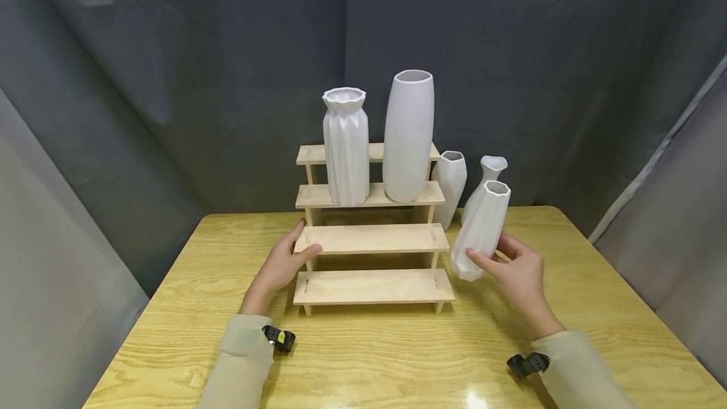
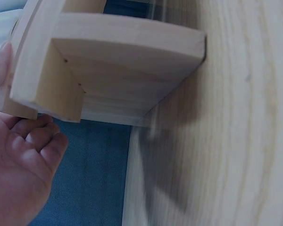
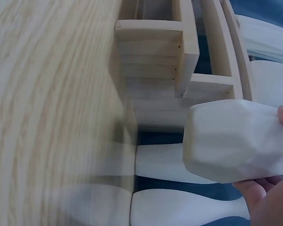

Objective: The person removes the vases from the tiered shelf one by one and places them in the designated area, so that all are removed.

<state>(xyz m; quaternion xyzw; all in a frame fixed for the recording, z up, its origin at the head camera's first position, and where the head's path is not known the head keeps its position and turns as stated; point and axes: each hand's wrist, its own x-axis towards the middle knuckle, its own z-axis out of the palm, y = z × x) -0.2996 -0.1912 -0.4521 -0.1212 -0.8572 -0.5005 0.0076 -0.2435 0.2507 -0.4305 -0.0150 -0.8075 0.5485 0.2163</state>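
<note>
My right hand (image 1: 519, 270) grips a white fluted vase (image 1: 483, 229) between thumb and fingers. The vase leans with its mouth up and to the right, beside the right end of a stepped wooden stand (image 1: 372, 238). In the right wrist view its base (image 3: 217, 141) shows, raised off the table. My left hand (image 1: 282, 262) holds the left end of the stand's second step from the bottom, thumb on top. Its curled fingers (image 2: 40, 136) show beyond the wood in the left wrist view. A pleated vase (image 1: 346, 150) and a tall smooth vase (image 1: 409, 137) stand upright on the stand.
Behind the held vase, a faceted vase (image 1: 451, 185) and a flared-neck vase (image 1: 493, 166) stand on the wooden table (image 1: 369, 358), near its back edge. The stand's two lower steps are bare. Dark grey curtains (image 1: 255, 49) hang behind and at both sides.
</note>
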